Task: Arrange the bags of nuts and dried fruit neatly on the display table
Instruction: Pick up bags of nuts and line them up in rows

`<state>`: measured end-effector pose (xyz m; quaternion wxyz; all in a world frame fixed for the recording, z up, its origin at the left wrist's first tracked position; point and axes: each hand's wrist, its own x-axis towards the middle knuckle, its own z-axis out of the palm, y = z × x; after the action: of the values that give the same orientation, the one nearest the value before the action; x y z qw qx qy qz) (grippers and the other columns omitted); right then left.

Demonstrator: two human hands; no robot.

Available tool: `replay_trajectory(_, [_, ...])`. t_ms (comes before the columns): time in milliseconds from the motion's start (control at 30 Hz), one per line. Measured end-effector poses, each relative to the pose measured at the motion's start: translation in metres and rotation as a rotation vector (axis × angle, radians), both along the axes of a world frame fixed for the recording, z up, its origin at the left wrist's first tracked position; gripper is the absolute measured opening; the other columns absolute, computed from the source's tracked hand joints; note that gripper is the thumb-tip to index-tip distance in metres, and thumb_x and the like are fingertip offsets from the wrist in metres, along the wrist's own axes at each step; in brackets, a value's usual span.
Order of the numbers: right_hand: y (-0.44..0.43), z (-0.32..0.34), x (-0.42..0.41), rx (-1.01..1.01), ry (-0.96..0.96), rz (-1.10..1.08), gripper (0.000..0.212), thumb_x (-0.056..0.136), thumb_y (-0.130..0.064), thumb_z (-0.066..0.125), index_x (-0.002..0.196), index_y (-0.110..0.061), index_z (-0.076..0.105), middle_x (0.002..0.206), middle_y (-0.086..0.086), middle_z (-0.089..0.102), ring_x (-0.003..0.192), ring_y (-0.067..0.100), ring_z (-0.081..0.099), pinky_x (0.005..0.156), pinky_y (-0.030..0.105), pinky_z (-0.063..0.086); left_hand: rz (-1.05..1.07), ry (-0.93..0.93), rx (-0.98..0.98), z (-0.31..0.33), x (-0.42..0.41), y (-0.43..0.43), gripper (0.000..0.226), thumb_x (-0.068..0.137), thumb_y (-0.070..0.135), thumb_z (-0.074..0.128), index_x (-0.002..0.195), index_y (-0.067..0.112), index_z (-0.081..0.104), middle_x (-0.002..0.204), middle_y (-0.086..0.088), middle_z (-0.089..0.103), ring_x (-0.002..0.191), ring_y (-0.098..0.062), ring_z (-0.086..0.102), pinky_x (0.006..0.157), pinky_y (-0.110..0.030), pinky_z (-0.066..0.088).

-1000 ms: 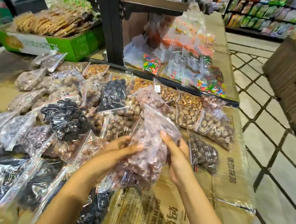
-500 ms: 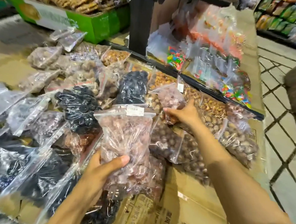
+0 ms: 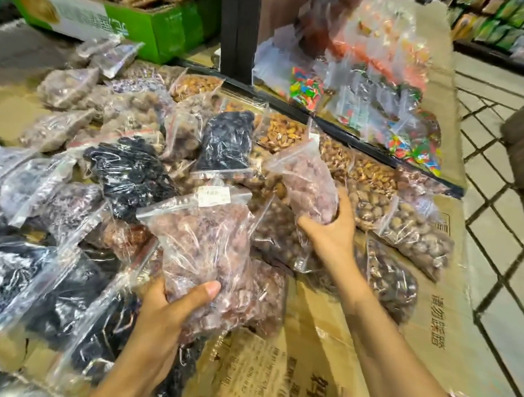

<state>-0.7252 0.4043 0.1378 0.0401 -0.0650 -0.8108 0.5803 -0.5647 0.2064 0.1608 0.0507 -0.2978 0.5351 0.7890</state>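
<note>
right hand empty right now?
No, the right hand grips the bottom of a small pinkish bag, while the left hand holds a large pinkish bag.

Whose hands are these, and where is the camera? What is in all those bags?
No machine here, just a person's two hands. The camera sits on their head and looks down. The left hand holds a big bag of reddish-brown pieces; the right hand holds a smaller bag like it. Below, the cardboard-topped table is piled with clear bags of nuts and dark dried fruit. Behind stand a green box and bags of bright sweets.
</note>
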Motion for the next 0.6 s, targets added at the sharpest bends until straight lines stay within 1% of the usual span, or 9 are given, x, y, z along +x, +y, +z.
replay_trajectory(67, [0.022,-0.003,0.03,-0.041,0.006,0.068,0.065,0.063,-0.011,0.076,0.116,-0.035,0.047,0.106,-0.018,0.06,0.093,-0.006,0.06,0.071,0.01,0.045,0.068,0.028,-0.038,0.004,0.012,0.022,0.137,0.023,0.049,0.09,0.141,0.009,0.033,0.14,-0.027,0.046,0.117,-0.039,0.056,0.099,-0.06,0.041])
replay_trajectory(100, [0.035,-0.004,0.045,-0.036,-0.001,0.11,0.065,0.062,-0.014,0.075,0.118,-0.034,0.049,0.109,-0.014,0.061,0.097,0.0,0.061,0.074,0.013,0.045,0.087,0.072,-0.075,0.007,0.02,0.034,0.118,0.023,0.049,0.089,0.125,0.003,0.049,0.112,-0.029,0.064,0.094,-0.033,0.069,0.082,-0.052,0.055])
replay_trajectory(133, [0.05,-0.004,0.057,-0.03,-0.007,0.149,0.067,0.06,-0.017,0.074,0.121,-0.031,0.05,0.112,-0.009,0.062,0.099,0.004,0.061,0.075,0.014,0.045,0.114,0.123,-0.098,0.007,0.027,0.046,0.082,0.023,0.049,0.088,0.094,0.016,0.065,0.071,-0.016,0.07,0.057,-0.017,0.069,0.052,-0.032,0.057])
replay_trajectory(167, [0.066,-0.006,0.068,-0.018,-0.02,0.175,0.07,0.059,-0.02,0.073,0.125,-0.027,0.05,0.115,-0.006,0.061,0.101,0.007,0.06,0.076,0.013,0.045,0.137,0.147,-0.1,0.006,0.032,0.059,0.053,0.027,0.048,0.087,0.068,0.025,0.064,0.044,-0.002,0.055,0.033,-0.006,0.048,0.035,-0.017,0.038])
replay_trajectory(200, [0.082,-0.006,0.079,-0.007,-0.032,0.194,0.074,0.057,-0.022,0.072,0.128,-0.024,0.049,0.118,-0.005,0.06,0.102,0.008,0.059,0.076,0.011,0.043,0.162,0.165,-0.095,0.005,0.038,0.074,0.039,0.036,0.044,0.085,0.057,0.025,0.059,0.037,0.004,0.043,0.028,-0.004,0.033,0.035,-0.012,0.024])
replay_trajectory(267, [0.113,-0.005,0.097,0.007,-0.047,0.204,0.077,0.055,-0.022,0.071,0.128,-0.022,0.048,0.118,-0.005,0.059,0.102,0.008,0.058,0.079,0.01,0.043,0.216,0.171,-0.084,-0.012,0.047,0.103,0.031,0.055,0.036,0.083,0.071,0.021,0.061,0.047,0.002,0.055,0.034,-0.012,0.046,0.041,-0.016,0.035])
replay_trajectory(333, [0.139,-0.004,0.11,-0.015,-0.058,0.21,0.075,0.054,-0.021,0.072,0.126,-0.023,0.05,0.115,-0.003,0.062,0.101,0.009,0.061,0.084,0.02,0.047,0.294,0.098,-0.061,-0.031,0.048,0.134,0.048,0.064,0.033,0.077,0.104,0.011,0.063,0.079,-0.005,0.073,0.06,-0.021,0.069,0.053,-0.029,0.053])
replay_trajectory(500, [0.182,-0.002,0.124,0.014,-0.091,0.236,0.073,0.055,-0.021,0.073,0.124,-0.024,0.051,0.109,-0.008,0.065,0.093,0.001,0.063,0.08,0.024,0.049,0.292,0.042,0.042,-0.056,0.028,0.194,0.073,0.075,0.043,0.077,0.133,0.01,0.047,0.113,-0.002,0.071,0.101,-0.017,0.067,0.089,-0.041,0.054])
replay_trajectory(600, [0.195,-0.001,0.129,-0.015,-0.1,0.24,0.069,0.054,-0.019,0.072,0.12,-0.026,0.051,0.104,-0.011,0.065,0.085,-0.004,0.063,0.074,0.018,0.049,0.332,-0.039,-0.172,-0.068,0.017,0.208,0.034,0.079,0.032,0.076,0.107,0.014,0.067,0.079,0.0,0.075,0.059,-0.007,0.067,0.049,-0.022,0.052])
